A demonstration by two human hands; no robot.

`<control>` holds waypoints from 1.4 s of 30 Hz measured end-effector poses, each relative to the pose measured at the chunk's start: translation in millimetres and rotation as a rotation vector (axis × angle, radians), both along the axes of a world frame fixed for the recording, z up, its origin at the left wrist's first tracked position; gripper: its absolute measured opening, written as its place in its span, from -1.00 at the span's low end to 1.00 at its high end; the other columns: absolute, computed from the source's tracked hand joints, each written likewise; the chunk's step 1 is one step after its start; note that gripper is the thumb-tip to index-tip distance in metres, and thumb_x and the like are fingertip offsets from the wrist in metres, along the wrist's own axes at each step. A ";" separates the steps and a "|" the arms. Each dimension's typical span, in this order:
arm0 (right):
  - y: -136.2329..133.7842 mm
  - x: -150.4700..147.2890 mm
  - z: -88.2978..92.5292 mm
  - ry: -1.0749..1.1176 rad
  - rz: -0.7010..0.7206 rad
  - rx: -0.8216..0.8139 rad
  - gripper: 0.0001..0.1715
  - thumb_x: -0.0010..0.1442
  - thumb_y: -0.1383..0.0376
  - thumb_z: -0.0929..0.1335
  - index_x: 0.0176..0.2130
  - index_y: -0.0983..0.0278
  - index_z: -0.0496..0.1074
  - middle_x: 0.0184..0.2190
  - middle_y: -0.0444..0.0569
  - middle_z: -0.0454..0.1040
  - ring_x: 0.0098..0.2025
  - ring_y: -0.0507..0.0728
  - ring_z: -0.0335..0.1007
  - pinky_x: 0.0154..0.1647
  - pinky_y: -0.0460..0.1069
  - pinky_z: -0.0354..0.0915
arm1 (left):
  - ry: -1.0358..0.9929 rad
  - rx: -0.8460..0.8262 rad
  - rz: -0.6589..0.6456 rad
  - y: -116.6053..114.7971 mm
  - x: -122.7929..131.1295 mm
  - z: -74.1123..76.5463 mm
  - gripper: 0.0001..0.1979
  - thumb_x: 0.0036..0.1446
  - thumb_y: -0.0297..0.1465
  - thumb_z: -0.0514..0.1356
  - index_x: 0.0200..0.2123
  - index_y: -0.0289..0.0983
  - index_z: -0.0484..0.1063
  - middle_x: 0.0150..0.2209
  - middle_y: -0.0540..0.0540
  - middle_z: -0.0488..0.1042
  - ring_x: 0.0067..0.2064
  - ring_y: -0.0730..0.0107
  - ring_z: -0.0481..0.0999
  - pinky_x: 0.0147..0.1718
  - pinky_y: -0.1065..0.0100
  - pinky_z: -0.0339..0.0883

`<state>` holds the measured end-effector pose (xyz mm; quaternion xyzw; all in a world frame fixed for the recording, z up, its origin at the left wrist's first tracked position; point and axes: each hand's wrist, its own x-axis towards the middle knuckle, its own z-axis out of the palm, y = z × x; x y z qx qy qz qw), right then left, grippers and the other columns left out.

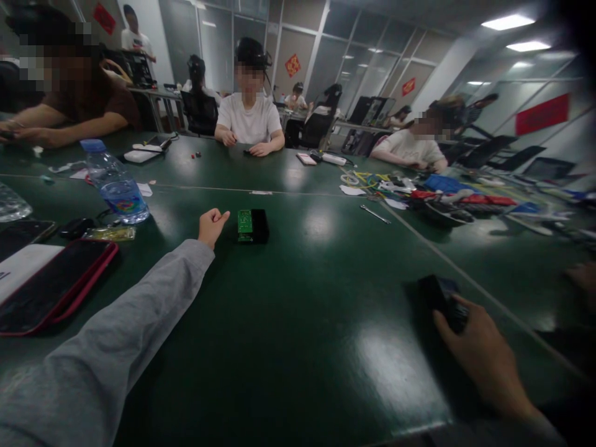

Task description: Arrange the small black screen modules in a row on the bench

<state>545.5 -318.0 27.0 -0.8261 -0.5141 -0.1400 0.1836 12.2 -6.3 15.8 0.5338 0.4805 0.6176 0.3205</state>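
Grey sleeve (107, 347), left hand (212, 226) fisted by circuit board (244, 222), right hand (484, 360) holding device (440, 298)

Left of your left hand (212, 226), a clear water bottle (116, 186) with a blue cap stands on the green table (326, 347). Nearer you on that side lies a phone in a red case (56, 285), touching a white pad (23, 264), with a small plastic bag (110, 233) just beyond it. Beyond your right hand (484, 360), metal tweezers (375, 214) lie alone, and further right sprawls a heap of coloured cables and tools (442, 198). Across the table, a person in a white T-shirt (250, 118) sits facing you.
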 end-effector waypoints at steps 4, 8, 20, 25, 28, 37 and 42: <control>57.1 -70.9 17.3 0.040 0.213 -0.094 -0.35 0.26 -0.02 0.22 0.21 0.24 0.14 0.00 0.23 0.35 -0.13 0.37 0.44 -0.20 0.20 0.39 | 0.000 -0.016 -0.016 1.0 -0.3 -1.1 -0.53 -0.02 -0.41 0.29 -0.65 -0.23 -0.02 -0.64 0.12 0.03 -0.57 0.53 0.01 -0.53 0.41 -0.01; 120.7 -166.3 23.8 0.019 0.404 -0.096 -0.43 0.29 0.11 0.22 0.20 0.30 0.14 -0.02 0.19 0.35 -0.20 0.28 0.44 -0.24 0.12 0.37 | 0.050 -0.008 -0.010 1.6 -1.1 -1.3 -0.54 -0.03 -0.41 0.29 -0.65 -0.23 -0.03 -0.64 0.12 0.03 -0.56 0.53 0.01 -0.52 0.42 -0.02; 231.4 -285.8 9.4 -0.029 0.664 0.176 -0.34 0.40 0.02 0.12 0.30 0.36 0.04 0.22 0.30 0.11 0.29 0.40 -0.03 0.18 0.30 0.11 | 0.203 -0.097 -0.185 -3.0 1.6 5.5 -0.61 0.07 -0.19 0.23 -0.60 -0.23 0.13 -0.60 0.10 0.14 -0.54 0.50 0.14 -0.49 0.41 0.06; 209.5 -304.2 21.3 -0.034 0.986 0.150 -0.40 0.42 0.12 0.13 0.33 0.30 0.00 0.35 0.14 -0.05 0.38 0.24 -0.21 0.33 0.22 0.01 | 0.342 -0.122 -0.177 -5.4 6.7 6.6 -0.67 0.12 -0.10 0.18 -0.50 -0.23 0.36 -0.55 0.03 0.35 -0.49 0.42 0.31 -0.46 0.36 0.16; 208.6 -313.2 20.8 -0.046 1.106 0.043 -0.39 0.41 0.15 0.18 0.33 0.32 0.01 0.33 0.14 0.01 0.37 0.23 -0.13 0.31 0.20 0.08 | 0.381 -0.124 -0.162 -6.7 8.6 7.4 -0.68 0.09 -0.09 0.20 -0.46 -0.23 0.43 -0.50 -0.02 0.46 -0.43 0.34 0.41 -0.43 0.34 0.24; 214.3 -309.3 14.7 -0.032 1.027 0.040 -0.49 0.38 0.23 0.23 0.24 0.34 0.17 0.15 0.19 0.28 0.29 0.28 0.06 0.18 0.23 0.24 | 0.417 -0.117 -0.215 -4.6 7.7 3.6 -0.67 0.08 -0.07 0.21 -0.39 -0.23 0.53 -0.39 -0.09 0.57 -0.33 0.26 0.51 -0.32 0.29 0.35; 216.1 -308.3 14.6 -0.036 0.945 0.080 -0.58 0.38 0.26 0.23 0.15 0.39 0.25 0.10 0.22 0.31 0.23 0.30 0.13 0.16 0.23 0.26 | 0.385 -0.128 -0.240 -4.2 7.4 3.8 -0.64 0.07 -0.06 0.22 -0.37 -0.26 0.53 -0.37 -0.11 0.57 -0.33 0.30 0.51 -0.30 0.29 0.35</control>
